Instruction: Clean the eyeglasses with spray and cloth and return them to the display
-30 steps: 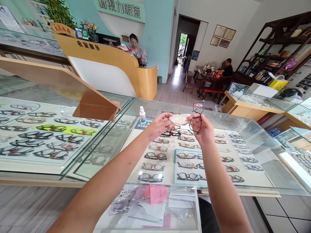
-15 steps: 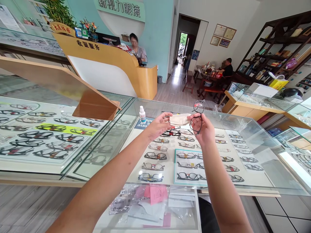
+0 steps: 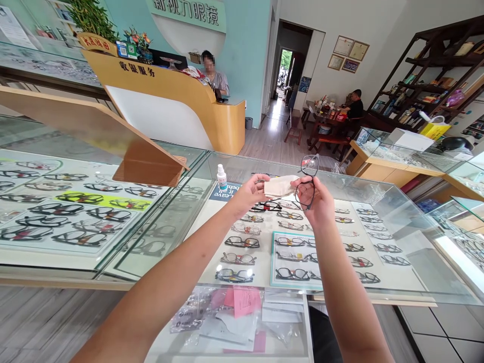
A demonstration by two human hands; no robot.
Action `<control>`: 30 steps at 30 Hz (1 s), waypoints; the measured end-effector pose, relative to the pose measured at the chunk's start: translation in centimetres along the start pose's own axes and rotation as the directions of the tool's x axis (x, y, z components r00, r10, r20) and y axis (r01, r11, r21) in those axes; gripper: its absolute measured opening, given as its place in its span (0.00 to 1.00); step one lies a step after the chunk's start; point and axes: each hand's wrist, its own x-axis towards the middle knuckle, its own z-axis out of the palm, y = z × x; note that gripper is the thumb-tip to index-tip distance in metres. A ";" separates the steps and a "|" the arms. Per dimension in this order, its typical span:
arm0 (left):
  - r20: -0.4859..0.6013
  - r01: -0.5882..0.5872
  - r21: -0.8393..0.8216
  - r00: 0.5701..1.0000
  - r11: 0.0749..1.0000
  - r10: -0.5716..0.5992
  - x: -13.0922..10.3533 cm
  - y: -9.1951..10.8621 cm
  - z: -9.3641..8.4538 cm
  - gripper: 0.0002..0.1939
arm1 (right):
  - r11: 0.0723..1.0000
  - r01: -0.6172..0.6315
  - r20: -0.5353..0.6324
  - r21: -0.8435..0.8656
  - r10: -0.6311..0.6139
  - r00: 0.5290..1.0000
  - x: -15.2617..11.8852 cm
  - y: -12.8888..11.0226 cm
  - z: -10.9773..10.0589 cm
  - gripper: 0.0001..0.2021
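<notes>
Above the glass tabletop (image 3: 378,191), my right hand (image 3: 319,201) fingers pinch the light, fragile glasses (image 3: 307,182) by the frame, while my left hand (image 3: 249,194) fingers hold the soft cloth (image 3: 279,186).

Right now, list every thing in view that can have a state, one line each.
left hand: closed on one end of the cloth.
right hand: closed on the glasses, also touching the cloth.
cloth: stretched between both hands, off the glass.
glasses: held upright above the counter, lenses stacked one over the other.
dropper bottle: upright on the counter, capped.
glass counter: closed top, frames laid out beneath.
</notes>
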 end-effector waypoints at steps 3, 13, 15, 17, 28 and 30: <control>-0.030 -0.017 0.048 0.999 0.999 0.018 0.1 -0.2 -0.1 0.32 | 1.000 -0.004 0.024 -0.018 0.005 1.000 -0.1 0.1 -0.1 0.14; -0.017 -0.107 0.006 0.994 0.994 0.107 0.0 0.0 0.2 0.43 | 1.000 0.002 0.019 -0.013 -0.001 1.000 -0.2 -0.1 0.1 0.14; -0.056 -0.119 0.016 0.991 0.993 0.120 0.0 0.0 0.3 0.43 | 1.000 0.002 0.033 -0.018 -0.001 0.999 -0.4 -0.2 0.3 0.14; -0.086 -0.130 0.022 0.988 0.991 0.131 -0.1 0.1 0.4 0.41 | 1.000 0.008 0.053 -0.012 -0.007 0.999 -0.5 -0.3 0.4 0.14; -0.116 -0.149 0.010 0.982 0.989 0.149 -0.7 1.0 1.1 0.45 | 0.999 0.017 0.063 -0.052 -0.014 0.998 -0.7 -0.4 0.7 0.15; -0.131 -0.140 0.016 0.981 0.990 0.141 -0.6 0.9 1.0 0.44 | 0.998 0.014 0.087 -0.067 -0.008 0.996 -0.7 -0.2 0.5 0.15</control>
